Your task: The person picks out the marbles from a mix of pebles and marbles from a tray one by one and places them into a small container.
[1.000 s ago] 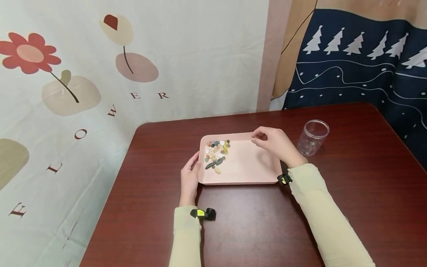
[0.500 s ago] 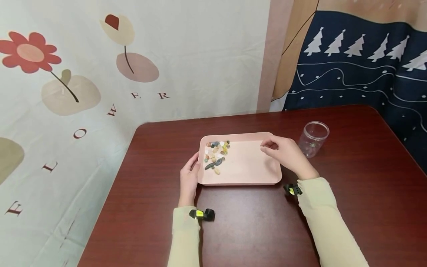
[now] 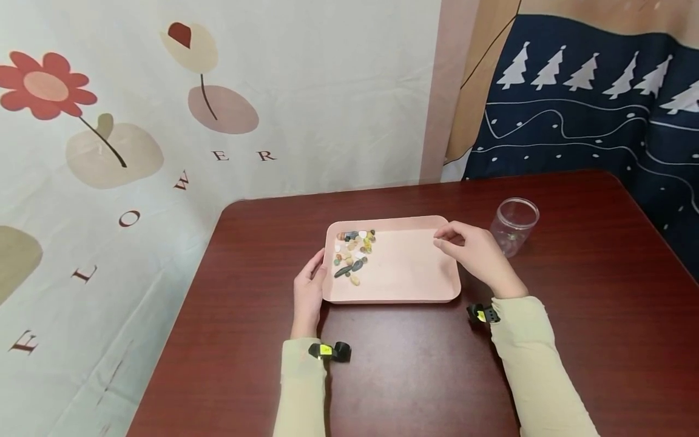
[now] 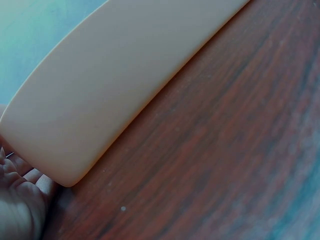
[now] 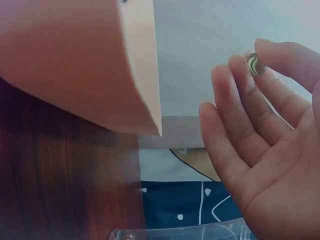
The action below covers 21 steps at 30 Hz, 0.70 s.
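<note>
In the head view, a pink tray (image 3: 406, 267) lies on the table with small pebbles and marbles (image 3: 352, 255) gathered at its left side. My left hand (image 3: 308, 297) holds the tray's left edge, fingers against its outer wall in the left wrist view. Above the tray's right side is my right hand (image 3: 480, 255). The right wrist view shows its thumb and index finger pinching a glass marble (image 5: 256, 65) with a pale yellow swirl; the other fingers are spread loosely. A clear glass jar (image 3: 514, 224) stands just beyond this hand, with something small at its bottom.
The dark red wooden table (image 3: 404, 364) extends around the tray. Behind it hangs a pale cloth with flower prints (image 3: 327, 91), and at the right a navy cloth with white trees (image 3: 579, 121).
My right hand has moved right across the tray towards the jar and slightly down in the view, still pinching. The left hand and the tray stay nearly in place.
</note>
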### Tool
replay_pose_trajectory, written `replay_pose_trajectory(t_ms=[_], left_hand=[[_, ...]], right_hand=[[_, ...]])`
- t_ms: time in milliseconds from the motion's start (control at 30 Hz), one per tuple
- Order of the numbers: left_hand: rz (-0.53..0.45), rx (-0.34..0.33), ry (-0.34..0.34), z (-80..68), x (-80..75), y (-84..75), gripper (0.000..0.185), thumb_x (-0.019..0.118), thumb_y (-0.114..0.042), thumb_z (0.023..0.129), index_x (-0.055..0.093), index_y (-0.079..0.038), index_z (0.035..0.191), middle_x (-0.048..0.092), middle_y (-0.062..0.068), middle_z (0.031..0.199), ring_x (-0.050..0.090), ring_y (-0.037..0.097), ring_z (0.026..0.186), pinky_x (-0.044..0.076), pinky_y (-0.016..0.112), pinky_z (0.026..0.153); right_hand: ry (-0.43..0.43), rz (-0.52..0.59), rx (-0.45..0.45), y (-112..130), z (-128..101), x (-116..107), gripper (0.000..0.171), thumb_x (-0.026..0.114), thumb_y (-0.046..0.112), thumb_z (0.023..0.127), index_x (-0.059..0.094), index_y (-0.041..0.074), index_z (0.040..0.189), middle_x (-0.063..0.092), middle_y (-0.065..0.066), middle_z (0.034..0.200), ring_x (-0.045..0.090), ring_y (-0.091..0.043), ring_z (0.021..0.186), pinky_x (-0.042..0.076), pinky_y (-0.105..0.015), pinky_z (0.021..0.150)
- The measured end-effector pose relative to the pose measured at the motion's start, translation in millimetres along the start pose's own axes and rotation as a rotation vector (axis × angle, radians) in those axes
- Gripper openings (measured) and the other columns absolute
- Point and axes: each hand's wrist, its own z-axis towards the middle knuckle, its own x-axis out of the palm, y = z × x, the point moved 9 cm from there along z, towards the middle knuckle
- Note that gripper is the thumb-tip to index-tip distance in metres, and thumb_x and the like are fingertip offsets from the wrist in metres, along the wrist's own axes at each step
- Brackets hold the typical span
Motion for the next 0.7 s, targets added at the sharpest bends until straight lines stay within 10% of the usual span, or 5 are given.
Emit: replay_pose_trajectory(t_ms=[700], left_hand=[[-0.013, 0.001, 0.005, 0.6, -0.5, 0.8, 0.031, 0.052, -0.017, 0.090, 0.057, -0.024, 0.120, 0.054, -0.006, 0.121, 0.051, 0.007, 0.108, 0.043, 0.024, 0.087]], right_hand=[[-0.040, -0.017, 0.027, 1.2, -6.0, -14.7, 0.026, 0.060, 0.042, 0.082, 0.062, 0.024, 0.100, 0.063, 0.004, 0.095, 0.056, -0.016, 0.086, 0.048, -0.035, 0.074]])
